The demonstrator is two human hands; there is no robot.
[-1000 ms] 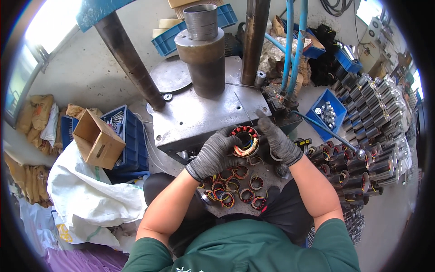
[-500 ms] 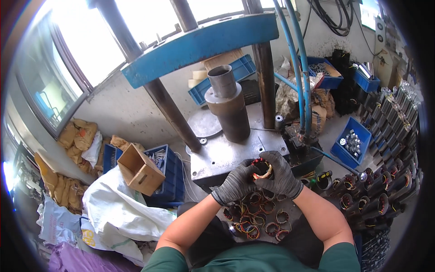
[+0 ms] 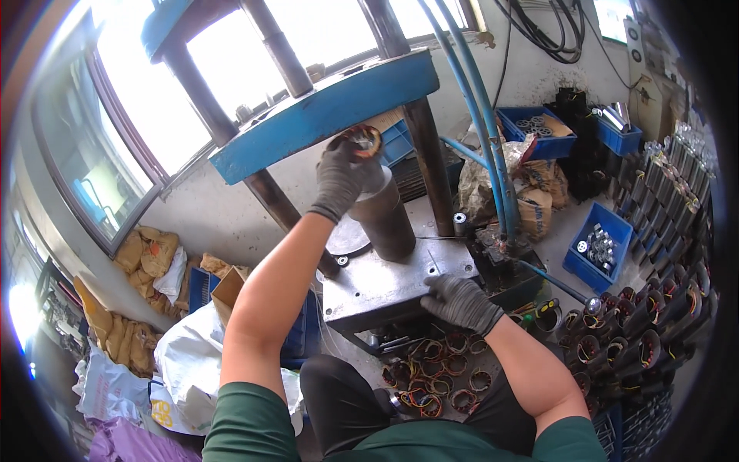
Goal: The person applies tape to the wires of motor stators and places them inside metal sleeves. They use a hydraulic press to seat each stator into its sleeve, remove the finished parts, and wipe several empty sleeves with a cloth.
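My left hand (image 3: pixel 339 179), in a dark grey glove, is raised forward and closed round a wound motor stator (image 3: pixel 368 143), a ring with copper-coloured windings. It holds the ring just over the top of the upright metal cylinder (image 3: pixel 387 223) on the press; hand and ring hide most of the cylinder's upper sleeve. My right hand (image 3: pixel 464 302), gloved alike, hovers at the front right edge of the metal press table (image 3: pixel 377 289) with fingers loosely apart. A thin pale streak shows by its fingertips; whether it is a held thing is unclear. Several wound stators (image 3: pixel 441 385) lie below, between my legs.
The blue press crossbeam (image 3: pixel 323 115) spans above the cylinder between dark columns (image 3: pixel 428 165). Blue hoses (image 3: pixel 493 146) hang at the right. Dark tubes (image 3: pixel 650 346) stand stacked on the right, beside a blue bin (image 3: pixel 599 245) of metal parts. White sacks (image 3: pixel 185 358) lie left.
My left hand has carried the stator from in front of the table up and forward to the cylinder's top. The right hand has let go of it and dropped slightly. The view has shifted.
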